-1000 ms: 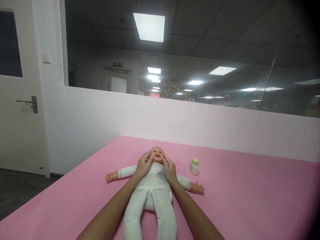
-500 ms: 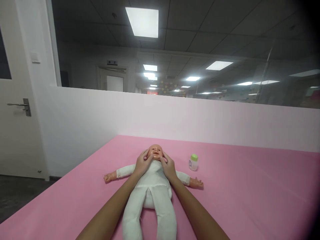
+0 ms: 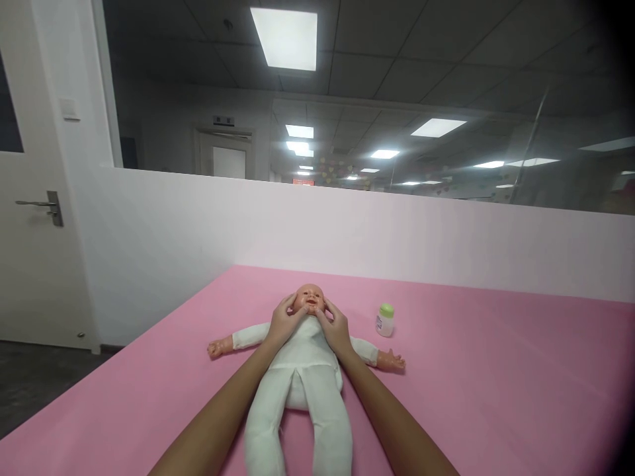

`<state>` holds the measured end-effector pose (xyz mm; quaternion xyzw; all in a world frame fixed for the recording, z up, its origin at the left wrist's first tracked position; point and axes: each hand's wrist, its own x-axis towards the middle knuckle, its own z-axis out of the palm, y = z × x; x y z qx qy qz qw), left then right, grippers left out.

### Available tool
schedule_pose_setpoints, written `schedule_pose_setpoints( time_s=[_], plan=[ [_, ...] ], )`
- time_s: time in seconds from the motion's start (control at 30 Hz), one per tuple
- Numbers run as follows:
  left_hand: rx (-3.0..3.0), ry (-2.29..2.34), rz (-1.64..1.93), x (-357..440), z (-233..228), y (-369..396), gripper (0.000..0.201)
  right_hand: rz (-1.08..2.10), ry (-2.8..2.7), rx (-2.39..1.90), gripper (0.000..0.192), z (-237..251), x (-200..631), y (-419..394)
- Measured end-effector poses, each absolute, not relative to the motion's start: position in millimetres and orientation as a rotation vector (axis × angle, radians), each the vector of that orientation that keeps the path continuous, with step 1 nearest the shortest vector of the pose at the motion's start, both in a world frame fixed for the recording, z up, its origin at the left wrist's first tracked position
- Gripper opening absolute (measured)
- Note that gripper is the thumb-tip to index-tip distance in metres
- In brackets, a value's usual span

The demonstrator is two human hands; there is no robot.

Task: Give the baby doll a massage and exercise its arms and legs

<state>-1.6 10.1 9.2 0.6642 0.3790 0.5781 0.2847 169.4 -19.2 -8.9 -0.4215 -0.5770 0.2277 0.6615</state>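
A baby doll with a white cloth body lies on its back, its arms spread out and its legs toward me. My left hand cups the left side of the doll's head, thumb at the chin and fingers along the cheek. On the other side my right hand holds the head the same way, its thumb also by the chin. Both palms rest near the doll's shoulders. Right of the doll's head stands a small clear jar with a green lid, apart from my hands.
A pink surface lies under the doll and the jar. Along its far edge runs a white low wall with glass above it. A door with a metal handle is at the left, beyond the surface's edge.
My thumbs have slid inward and slightly down over the doll's lower face, toward the chin. The doll and jar stay where they were; the view has shifted slightly.
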Motion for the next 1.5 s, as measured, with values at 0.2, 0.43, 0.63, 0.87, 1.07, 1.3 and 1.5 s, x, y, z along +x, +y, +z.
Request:
schedule_pose_setpoints(
  time_s=[0.2,0.43,0.63,0.87,1.07,1.3,1.5],
  plan=[
    [1.796,1.011,1.583,-0.3,11.3,5.8,0.046,0.462,-1.307,-0.972,0.053,-9.7,170.5,-19.4],
    [1.799,0.995,1.589,0.6,12.3,3.8,0.047,0.461,-1.307,-0.977,0.058,-11.3,171.6,-18.5],
    [1.751,1.009,1.534,0.2,11.2,3.7,0.059,0.479,-1.320,-0.994,0.060,-12.5,172.6,-18.6],
    [1.782,0.999,1.595,-0.4,11.3,4.9,0.044,0.450,-1.308,-0.991,0.055,-12.6,172.3,-17.5],
    [1.755,1.018,1.556,-0.4,11.7,4.2,0.055,0.491,-1.325,-0.978,0.063,-10.9,171.1,-19.7],
    [1.735,1.017,1.578,0.0,11.1,5.6,0.049,0.438,-1.310,-0.995,0.052,-10.2,172.1,-18.9],
    [1.759,1.009,1.582,1.0,11.0,6.3,0.049,0.468,-1.325,-0.990,0.056,-9.8,171.4,-18.7]
  ],
)
